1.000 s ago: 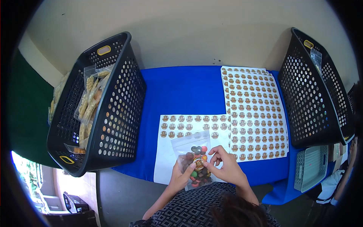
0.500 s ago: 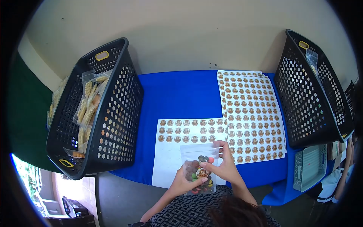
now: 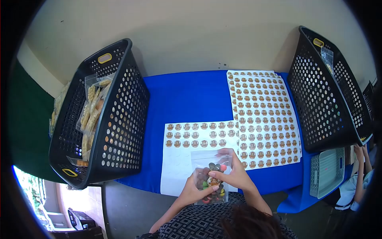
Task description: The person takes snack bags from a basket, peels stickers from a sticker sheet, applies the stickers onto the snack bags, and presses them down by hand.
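Observation:
My left hand (image 3: 195, 191) grips the lower left side of a clear zip bag (image 3: 203, 159) filled with round, colourful candies. My right hand (image 3: 234, 175) holds the bag's right side, its index finger blurred behind the top. Both thumbs rest at a round brown-and-white sticker (image 3: 214, 181) on the bag's front. Under the bag lies a partly used sticker sheet (image 3: 175, 167), with rows of round labels left along its top. A stack of fuller sticker sheets (image 3: 264, 119) lies to the right of it.
A black perforated basket (image 3: 123, 119) with bagged snacks (image 3: 93, 107) stands at left. Another black basket (image 3: 318, 99), holding a clear packet (image 3: 327, 57), stands at right. Beside the blue-covered table (image 3: 187, 95) are a grey tray (image 3: 328, 173) and another person's arms (image 3: 361, 167).
Both hands keep hold of the candy bag, thumbs staying at the sticker. My right index finger is blurred by motion. The view has shifted slightly.

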`<action>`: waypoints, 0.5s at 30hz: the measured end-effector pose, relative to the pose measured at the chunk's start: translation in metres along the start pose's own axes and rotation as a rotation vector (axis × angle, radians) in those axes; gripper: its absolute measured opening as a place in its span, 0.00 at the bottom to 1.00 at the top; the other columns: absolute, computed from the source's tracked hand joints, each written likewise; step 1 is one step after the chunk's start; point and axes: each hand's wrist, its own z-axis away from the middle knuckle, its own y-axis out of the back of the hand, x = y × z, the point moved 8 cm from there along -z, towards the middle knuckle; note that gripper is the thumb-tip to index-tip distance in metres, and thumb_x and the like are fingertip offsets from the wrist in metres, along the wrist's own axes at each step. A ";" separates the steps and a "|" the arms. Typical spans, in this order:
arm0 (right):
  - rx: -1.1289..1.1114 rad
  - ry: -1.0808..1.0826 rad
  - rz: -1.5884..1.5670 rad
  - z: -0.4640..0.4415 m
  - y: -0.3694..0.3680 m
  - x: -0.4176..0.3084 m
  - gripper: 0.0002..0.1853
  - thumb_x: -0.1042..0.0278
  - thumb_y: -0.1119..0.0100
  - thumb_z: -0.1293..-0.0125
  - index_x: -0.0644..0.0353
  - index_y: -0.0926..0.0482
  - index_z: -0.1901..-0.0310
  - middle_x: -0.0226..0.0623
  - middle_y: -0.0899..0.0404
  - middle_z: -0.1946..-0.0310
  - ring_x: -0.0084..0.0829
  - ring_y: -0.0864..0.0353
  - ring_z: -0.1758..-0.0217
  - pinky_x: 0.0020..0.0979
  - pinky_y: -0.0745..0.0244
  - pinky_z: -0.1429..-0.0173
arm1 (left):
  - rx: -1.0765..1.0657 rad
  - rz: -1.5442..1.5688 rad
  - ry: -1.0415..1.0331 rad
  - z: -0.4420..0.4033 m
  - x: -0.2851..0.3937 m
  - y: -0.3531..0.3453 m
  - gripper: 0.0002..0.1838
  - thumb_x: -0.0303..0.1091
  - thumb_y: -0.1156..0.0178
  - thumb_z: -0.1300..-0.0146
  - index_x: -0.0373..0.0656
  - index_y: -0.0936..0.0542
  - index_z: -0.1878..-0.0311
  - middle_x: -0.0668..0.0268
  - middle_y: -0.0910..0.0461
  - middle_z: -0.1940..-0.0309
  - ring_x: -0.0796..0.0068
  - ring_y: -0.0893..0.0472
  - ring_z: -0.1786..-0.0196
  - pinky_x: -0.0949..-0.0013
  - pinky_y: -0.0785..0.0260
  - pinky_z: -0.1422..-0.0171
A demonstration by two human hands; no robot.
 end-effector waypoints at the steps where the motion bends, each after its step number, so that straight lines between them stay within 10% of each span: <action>1: -0.015 -0.011 0.010 0.000 -0.001 -0.001 0.35 0.57 0.33 0.58 0.66 0.39 0.51 0.42 0.33 0.59 0.29 0.33 0.57 0.30 0.36 0.52 | 0.026 0.057 0.023 -0.001 -0.003 0.002 0.24 0.29 0.40 0.49 0.33 0.41 0.53 0.56 0.31 0.58 0.73 0.28 0.55 0.71 0.30 0.56; 15: -0.080 -0.044 -0.131 0.000 -0.004 0.010 0.26 0.60 0.36 0.52 0.64 0.33 0.55 0.39 0.29 0.61 0.25 0.31 0.57 0.26 0.34 0.56 | 0.058 0.128 0.008 -0.005 -0.011 0.009 0.17 0.33 0.50 0.41 0.34 0.39 0.53 0.56 0.30 0.57 0.74 0.30 0.54 0.73 0.36 0.52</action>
